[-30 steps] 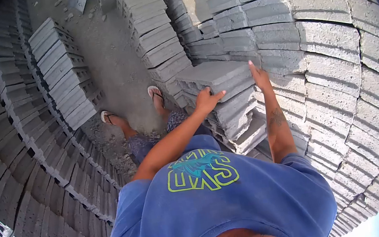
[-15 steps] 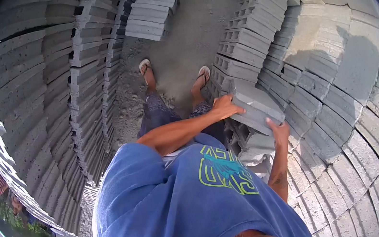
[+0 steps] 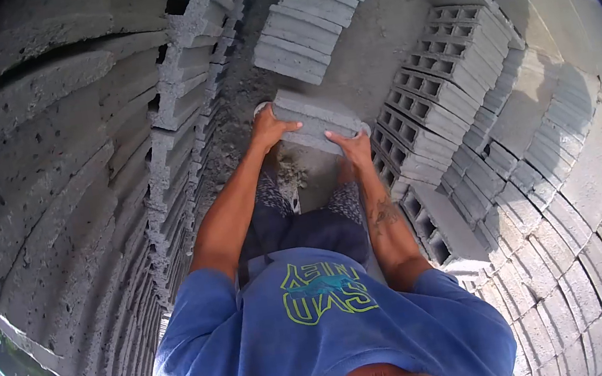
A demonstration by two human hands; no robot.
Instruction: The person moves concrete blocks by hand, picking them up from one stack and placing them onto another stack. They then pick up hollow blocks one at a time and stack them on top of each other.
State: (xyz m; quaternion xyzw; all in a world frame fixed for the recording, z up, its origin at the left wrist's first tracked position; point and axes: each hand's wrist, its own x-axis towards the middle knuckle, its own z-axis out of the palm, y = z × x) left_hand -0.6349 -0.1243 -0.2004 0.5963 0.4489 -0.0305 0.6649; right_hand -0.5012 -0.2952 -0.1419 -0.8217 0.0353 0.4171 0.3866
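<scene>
A grey concrete hollow block [image 3: 318,118] is held out in front of my legs, lying lengthwise across. My left hand [image 3: 271,127] grips its left end, with the thumb over the near face. At the other end, my right hand [image 3: 351,145] is closed round the block in the same way. The fingers on the far side and underneath are hidden. Below the block lies dusty ground, and it partly covers my feet. Just right of my right hand stands a row of stacked hollow blocks [image 3: 414,114].
A tall wall of stacked blocks [image 3: 67,167] rises close on my left. Ahead sits a low row of blocks [image 3: 319,12]. Many more blocks [image 3: 549,253] are packed along the right. A single block [image 3: 444,222] stands near my right elbow. Loose rubble [image 3: 215,150] lies by the left wall.
Both hands have carried the block from the right-hand stack leftward and forward, to in front of my legs. My body and view have turned toward the right.
</scene>
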